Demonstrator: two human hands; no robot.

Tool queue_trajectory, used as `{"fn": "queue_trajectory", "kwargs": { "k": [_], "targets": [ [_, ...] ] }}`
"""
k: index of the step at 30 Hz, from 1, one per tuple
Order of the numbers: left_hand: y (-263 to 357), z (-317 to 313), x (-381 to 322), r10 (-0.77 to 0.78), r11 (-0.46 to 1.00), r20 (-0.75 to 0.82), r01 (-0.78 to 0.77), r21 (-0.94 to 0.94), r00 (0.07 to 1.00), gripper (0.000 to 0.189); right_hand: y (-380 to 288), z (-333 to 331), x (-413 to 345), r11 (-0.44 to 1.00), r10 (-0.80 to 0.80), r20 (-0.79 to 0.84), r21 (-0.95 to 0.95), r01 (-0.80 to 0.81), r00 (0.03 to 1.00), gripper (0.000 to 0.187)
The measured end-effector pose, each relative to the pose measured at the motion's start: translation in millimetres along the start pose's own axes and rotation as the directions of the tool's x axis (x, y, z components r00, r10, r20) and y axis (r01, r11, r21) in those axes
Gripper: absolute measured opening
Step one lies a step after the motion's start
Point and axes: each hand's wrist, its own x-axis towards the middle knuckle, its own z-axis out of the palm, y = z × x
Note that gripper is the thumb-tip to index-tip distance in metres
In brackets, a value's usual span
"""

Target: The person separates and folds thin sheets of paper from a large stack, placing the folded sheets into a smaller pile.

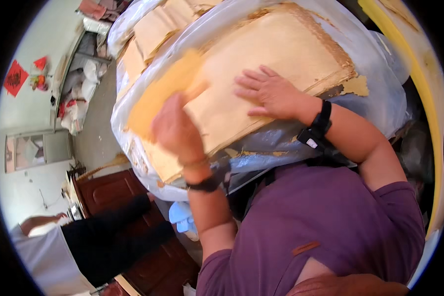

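A broad stack of thin tan sheets (281, 44) with crumbly brown edges lies on clear plastic sheeting (377, 111) before me. My left hand (177, 129), blurred by motion, is closed at a yellower sheet (162, 92) over the left part of the stack. That sheet is blurred too, and its far edge is hard to make out. On top of the stack rests my right hand (270, 92), palm down with fingers spread, holding nothing. Both wrists carry black bands.
Folded tan sheets (162, 26) lie beyond a plastic fold. Torn scraps (355, 86) sit at the stack's right corner. A yellow-edged board (410, 63) curves along the right. At left, a person (55, 255) stands beside a dark red wooden panel (111, 192); farther back is a loaded shelf (83, 79).
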Motion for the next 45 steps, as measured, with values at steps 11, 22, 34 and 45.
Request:
{"fn": "queue_trajectory", "kwargs": {
  "k": [11,22,34,45],
  "targets": [
    [-2,-13,-61,-0.227,0.921,0.277,0.299,-0.251,0.934,0.045,-15,-6,5,0.996,0.092,0.014,0.013,-0.092,0.996,0.045],
    [-92,-122,-232,-0.611,0.791,0.193,0.599,0.122,0.768,0.037,-28,-16,10,0.989,0.128,-0.043,0.083,-0.124,0.991,0.033],
    [-84,-114,-230,-0.642,0.766,0.075,0.639,0.066,0.763,0.035,-27,-11,10,0.982,0.163,-0.034,0.105,-0.159,0.986,0.033],
    [-92,-107,-239,-0.718,0.692,-0.012,0.711,-0.126,0.696,0.025,-31,-10,12,0.986,0.153,-0.049,0.077,-0.149,0.987,0.03]
  ]
}}
